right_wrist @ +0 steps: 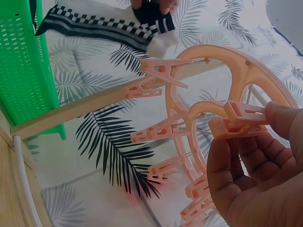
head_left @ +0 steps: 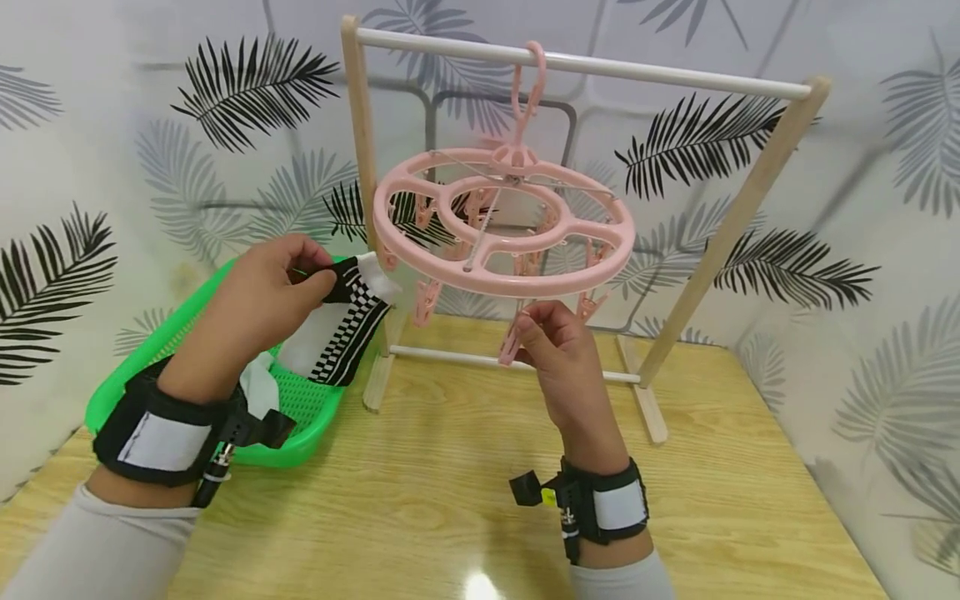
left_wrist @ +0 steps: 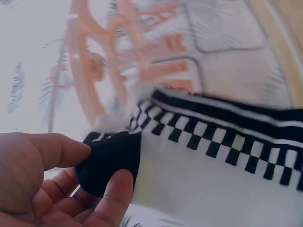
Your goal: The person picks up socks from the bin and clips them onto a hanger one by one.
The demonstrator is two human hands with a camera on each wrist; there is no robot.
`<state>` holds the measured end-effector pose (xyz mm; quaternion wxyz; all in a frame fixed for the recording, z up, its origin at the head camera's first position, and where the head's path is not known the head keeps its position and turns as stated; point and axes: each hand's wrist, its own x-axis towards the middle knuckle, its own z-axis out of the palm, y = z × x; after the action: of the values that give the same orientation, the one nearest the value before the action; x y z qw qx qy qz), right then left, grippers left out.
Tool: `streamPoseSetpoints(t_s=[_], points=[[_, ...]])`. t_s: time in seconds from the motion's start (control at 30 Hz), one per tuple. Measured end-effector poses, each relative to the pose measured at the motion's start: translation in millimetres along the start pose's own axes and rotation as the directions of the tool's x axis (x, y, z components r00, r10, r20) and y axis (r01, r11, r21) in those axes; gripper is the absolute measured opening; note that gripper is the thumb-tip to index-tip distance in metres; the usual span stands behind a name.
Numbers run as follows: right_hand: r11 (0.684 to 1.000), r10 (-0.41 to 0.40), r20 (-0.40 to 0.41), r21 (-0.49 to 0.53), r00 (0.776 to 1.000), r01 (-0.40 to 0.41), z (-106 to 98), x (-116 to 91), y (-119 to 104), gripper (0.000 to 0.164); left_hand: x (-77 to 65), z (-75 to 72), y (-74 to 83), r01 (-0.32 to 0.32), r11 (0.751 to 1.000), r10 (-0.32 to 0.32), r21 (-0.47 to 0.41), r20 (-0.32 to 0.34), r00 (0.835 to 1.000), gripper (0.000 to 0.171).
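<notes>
A pink round clip hanger (head_left: 504,225) hangs by its hook from the rail of a wooden rack (head_left: 738,208). My left hand (head_left: 273,287) pinches the black toe of a white sock with a black checkered band (head_left: 347,321), held above the green basket (head_left: 300,433) near the hanger's left rim. In the left wrist view, thumb and finger grip the sock's black tip (left_wrist: 111,161). My right hand (head_left: 558,342) pinches a pink clip (head_left: 512,342) hanging under the hanger's front edge; the right wrist view shows that clip (right_wrist: 239,123) between thumb and fingers.
The rack stands on a light wooden table (head_left: 465,500). The green basket sits at the table's left edge with another white cloth (head_left: 258,387) inside. A leaf-patterned sheet (head_left: 862,250) hangs behind and to the right. Several more pink clips (right_wrist: 158,135) hang from the ring.
</notes>
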<state>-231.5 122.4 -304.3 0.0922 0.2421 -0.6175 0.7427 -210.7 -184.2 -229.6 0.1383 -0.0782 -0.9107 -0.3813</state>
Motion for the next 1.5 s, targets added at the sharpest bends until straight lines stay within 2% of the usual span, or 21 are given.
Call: streamPoseSetpoints(t_s=[0.13,0.3,0.4,0.5,0.73,0.93,1.1,1.3,1.5], points=[[1.0,-0.002,0.004,-0.001,1.0,0.002,0.8,0.0,0.1,0.004,-13.7,9.9,5.6,-0.031,0.999,0.031,-0.014,-0.043,0.999,0.028],[1.0,0.003,-0.002,-0.008,1.0,-0.003,1.1,-0.6,-1.0,0.006,-22.8,23.6,7.4,-0.026,1.0,0.026,0.012,-0.023,0.999,0.031],[1.0,0.008,0.0,-0.01,1.0,-0.008,0.6,-0.7,-1.3,0.005,-25.7,30.1,6.9,-0.037,0.999,0.038,0.031,-0.029,0.999,0.025],[1.0,0.002,0.012,-0.015,1.0,-0.002,-0.2,-0.3,-1.3,0.005,-27.4,35.5,7.0,-0.078,0.996,0.08,0.044,-0.048,0.996,0.016],[1.0,-0.003,0.014,-0.024,1.0,0.004,1.2,-0.2,-2.0,0.004,-31.8,51.3,11.3,-0.102,0.993,0.102,-0.068,0.005,0.995,0.008],[0.999,0.004,0.007,-0.049,1.0,-0.003,4.3,0.0,-2.6,0.005,-34.9,74.0,8.8,-0.12,0.983,0.127,-0.137,0.039,0.991,0.026],[0.998,0.004,-0.004,-0.063,1.0,-0.004,5.8,0.3,-2.9,0.005,-34.8,92.2,9.8,-0.103,0.975,0.122,-0.198,0.083,0.989,0.019],[0.995,-0.005,-0.022,-0.098,1.0,0.002,6.5,0.0,-4.6,0.008,-36.9,114.1,9.9,-0.099,0.951,0.125,-0.292,0.072,0.99,0.014],[0.994,0.014,-0.062,-0.108,0.998,-0.02,4.7,-2.0,-5.1,0.007,-37.1,134.4,17.5,-0.141,0.948,0.159,-0.286,0.041,0.986,0.016]])
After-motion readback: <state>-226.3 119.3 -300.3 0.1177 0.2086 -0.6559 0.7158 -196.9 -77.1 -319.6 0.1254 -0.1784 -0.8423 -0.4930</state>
